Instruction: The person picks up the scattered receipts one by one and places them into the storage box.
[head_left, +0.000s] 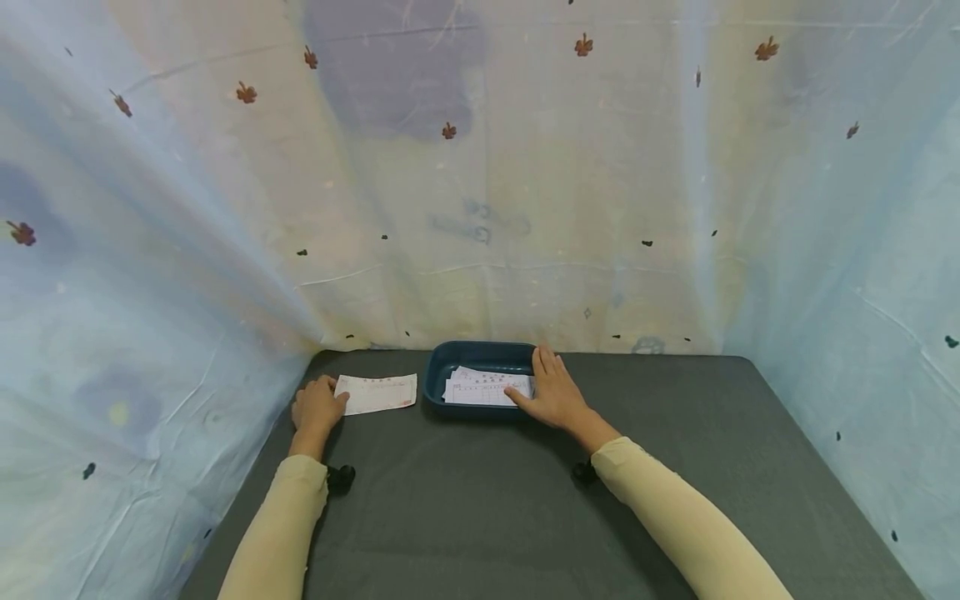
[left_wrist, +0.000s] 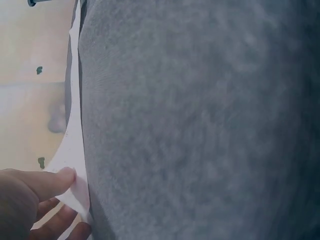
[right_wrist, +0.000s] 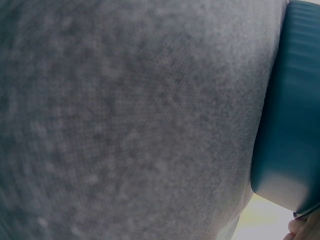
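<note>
A white paper slip [head_left: 378, 392] with red print lies on the grey table cover [head_left: 480, 500], left of a dark blue tray [head_left: 468, 354]. My left hand [head_left: 321, 405] pinches the slip's near left corner; in the left wrist view the thumb [left_wrist: 50, 181] lies on top of the slip [left_wrist: 74, 150] and the fingers curl under it. Several more printed slips [head_left: 483, 388] lie in the tray. My right hand [head_left: 551, 385] rests flat on the tray's right edge, its straight fingers touching those slips. The right wrist view shows the tray's outer wall [right_wrist: 290, 125].
A pale patterned cloth [head_left: 480, 167] hangs round the table at the back and on both sides. The table's back edge runs right behind the tray. Grey cover stretches to the right [head_left: 712, 417] and towards me.
</note>
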